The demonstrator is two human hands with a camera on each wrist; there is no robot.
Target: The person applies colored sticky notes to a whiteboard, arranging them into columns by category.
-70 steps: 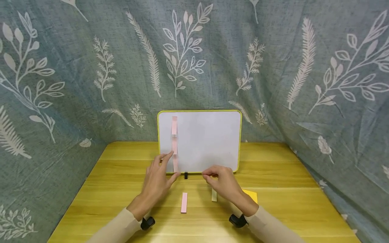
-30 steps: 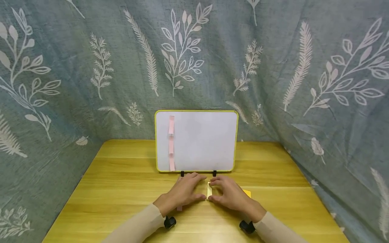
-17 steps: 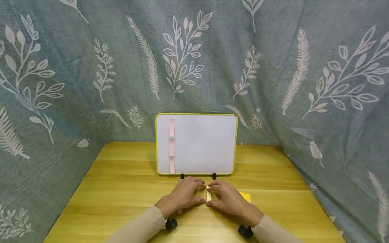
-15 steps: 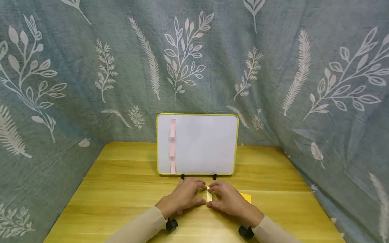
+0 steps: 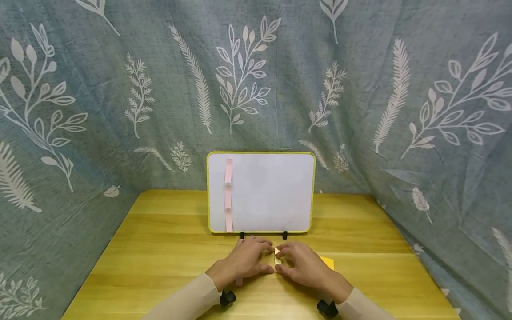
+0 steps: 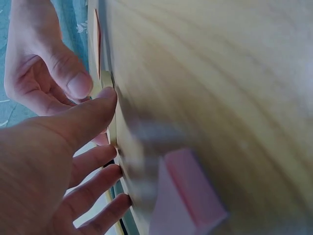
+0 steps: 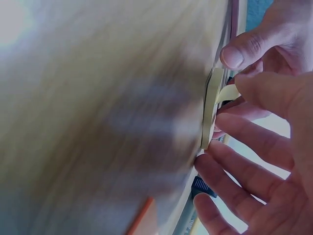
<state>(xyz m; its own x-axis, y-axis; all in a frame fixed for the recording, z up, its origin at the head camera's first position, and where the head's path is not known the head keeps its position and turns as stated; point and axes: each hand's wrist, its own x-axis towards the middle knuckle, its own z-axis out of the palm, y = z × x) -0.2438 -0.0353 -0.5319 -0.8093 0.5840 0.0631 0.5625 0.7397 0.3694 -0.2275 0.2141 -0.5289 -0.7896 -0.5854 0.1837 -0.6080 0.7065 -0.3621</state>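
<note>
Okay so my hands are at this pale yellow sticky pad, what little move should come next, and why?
I'd probably peel the top strip further with the right hand while the left hand steadies the pale yellow pad: one end bows up at the right thumb, but the rest looks attached.

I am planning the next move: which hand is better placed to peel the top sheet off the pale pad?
Probably the right hand: the sheet curls up to its thumb, while the left hand is left of the pad.
</note>
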